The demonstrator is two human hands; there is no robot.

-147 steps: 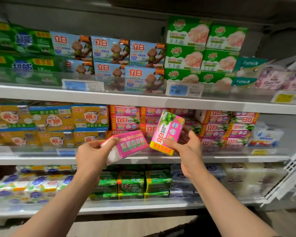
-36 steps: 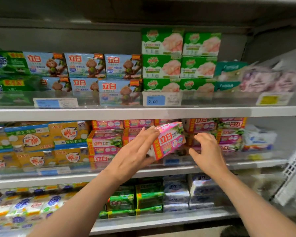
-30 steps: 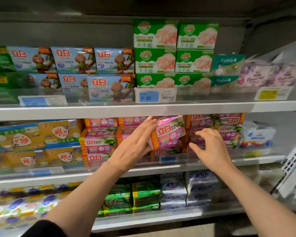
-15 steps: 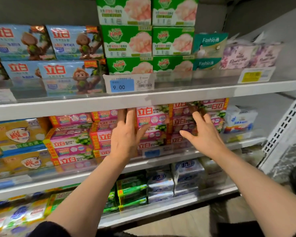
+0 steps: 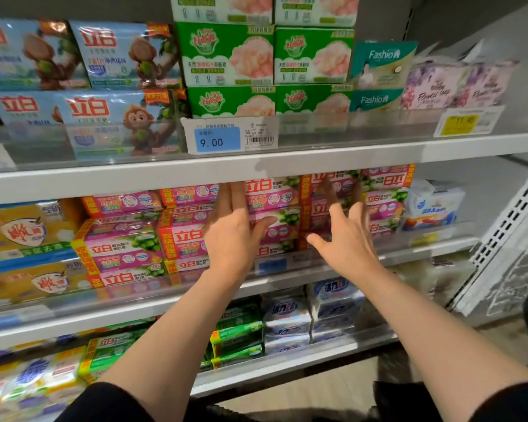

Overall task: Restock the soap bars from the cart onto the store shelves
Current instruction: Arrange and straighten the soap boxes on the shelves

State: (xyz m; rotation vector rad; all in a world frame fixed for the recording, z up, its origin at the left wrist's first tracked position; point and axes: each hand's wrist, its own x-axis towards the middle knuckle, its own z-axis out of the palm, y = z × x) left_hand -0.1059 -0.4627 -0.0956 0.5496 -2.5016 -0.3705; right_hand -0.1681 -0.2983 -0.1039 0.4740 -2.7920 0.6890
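A shop aisle: tiered shelves packed with boxed soap packs, above a blue price tag reading 9.00.

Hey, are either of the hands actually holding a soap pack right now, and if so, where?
Neither. The left hand presses straight fingers against the pink plastic-wrapped soap packs on the middle shelf; the right hand is spread open at the neighbouring stack.

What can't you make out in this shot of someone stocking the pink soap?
- Cart: not in the head view at all.
- Pink soap packs behind the left hand and right hand: partly covered by the fingers.
- Yellow price tag: print too blurred to read.
- Top green boxes: cut off by the upper edge.
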